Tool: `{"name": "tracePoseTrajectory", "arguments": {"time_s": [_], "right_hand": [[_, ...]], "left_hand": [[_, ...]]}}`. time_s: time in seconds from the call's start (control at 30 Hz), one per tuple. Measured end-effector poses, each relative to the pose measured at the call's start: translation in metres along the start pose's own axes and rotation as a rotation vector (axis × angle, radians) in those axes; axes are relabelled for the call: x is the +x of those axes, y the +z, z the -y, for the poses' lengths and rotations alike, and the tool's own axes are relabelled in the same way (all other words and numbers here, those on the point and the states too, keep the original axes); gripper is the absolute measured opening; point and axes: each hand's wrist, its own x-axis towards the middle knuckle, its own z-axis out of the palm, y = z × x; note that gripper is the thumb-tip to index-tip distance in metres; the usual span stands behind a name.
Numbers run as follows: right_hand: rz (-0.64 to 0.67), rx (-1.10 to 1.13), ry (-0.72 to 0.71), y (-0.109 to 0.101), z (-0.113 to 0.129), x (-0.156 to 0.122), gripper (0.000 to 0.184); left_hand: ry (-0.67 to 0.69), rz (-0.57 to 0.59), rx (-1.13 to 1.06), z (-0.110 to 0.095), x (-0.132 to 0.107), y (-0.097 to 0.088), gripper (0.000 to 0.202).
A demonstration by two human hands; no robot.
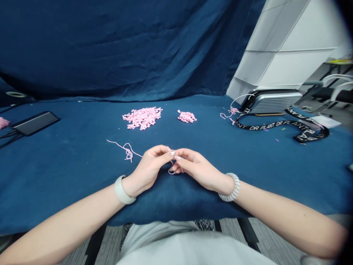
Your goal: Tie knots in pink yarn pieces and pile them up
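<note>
You are pinching a pink yarn strand [128, 151] with your left hand [146, 171] and right hand [201, 169], each thumb pressed against its forefinger, and your fingertips [173, 153] are nearly meeting above the blue cloth [82, 173]. A crinkled tail is lying out to the left, while a small loop is hanging below your pinch. The yarn looks light, soft and limp, so it is offering no stiffness of its own (the kinks may snag a little), and the surest hold appears to be close to the pinch, not out on the loose tail. Farther off, a large pile of kinked pink yarn [142, 117] and a smaller pile of kinked pink yarn [186, 117] are sitting on the cloth, with a black lanyard [278, 125] lying off to the right.
</note>
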Motion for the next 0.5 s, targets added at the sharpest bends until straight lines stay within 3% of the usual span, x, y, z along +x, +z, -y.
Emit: {"name": "tracePoseTrajectory", "arguments": {"time_s": [0.2, 0.3, 0.5], "right_hand": [[0.186, -0.109, 0.02, 0.0, -0.004, 0.001, 0.041], [0.196, -0.1, 0.026, -0.001, -0.006, 0.001, 0.039], [0.217, -0.149, 0.027, -0.001, -0.006, 0.001, 0.04]], "left_hand": [[-0.039, 0.01, -0.067, -0.01, -0.001, 0.0, 0.014], [0.001, -0.014, -0.162, -0.012, 0.001, -0.003, 0.013], [0.001, 0.078, -0.243, -0.017, 0.0, -0.003, 0.015]]}}
